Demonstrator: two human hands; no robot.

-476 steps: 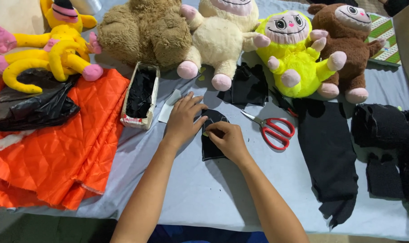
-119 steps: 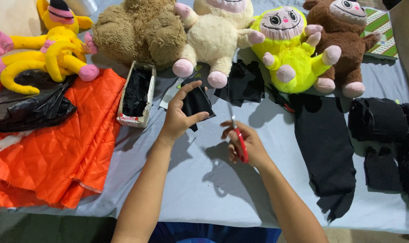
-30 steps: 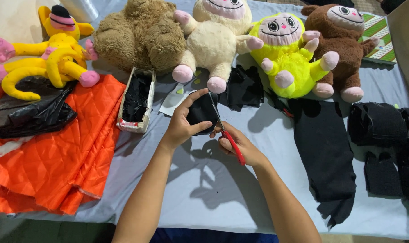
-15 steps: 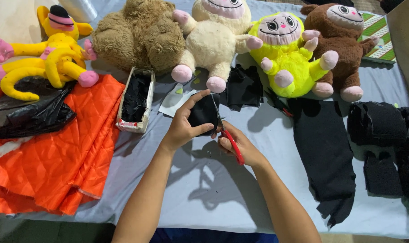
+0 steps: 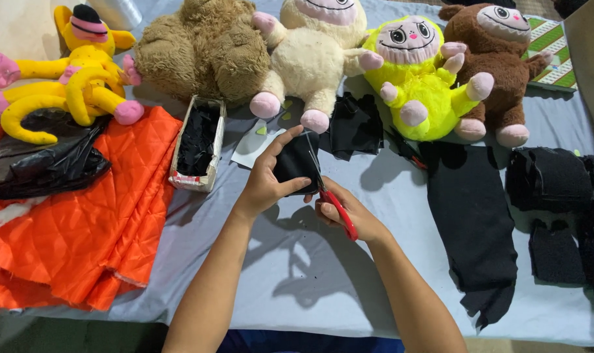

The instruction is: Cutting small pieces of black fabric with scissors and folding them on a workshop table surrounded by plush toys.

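Snipping a black fabric piece (image 5: pixel 296 161) held above the bench (image 5: pixel 310 287).
Left hand (image 5: pixel 265 185) fingers pinch the limp, light cloth by its edges; right hand (image 5: pixel 349 212) fingers are closed in red-handled scissors (image 5: pixel 333 202), blades at its right edge, plush toys (image 5: pixel 415 78) behind; it likely needs holding taut close to the cut.

A grey-blue counter (image 5: pixel 323 287) carries plush toys (image 5: pixel 323 59) along twelve o'clock, orange quilted fabric (image 5: pixel 87 229) at nine, a small box (image 5: pixel 197 145) beside it, black cloth pieces (image 5: pixel 473 222) at three
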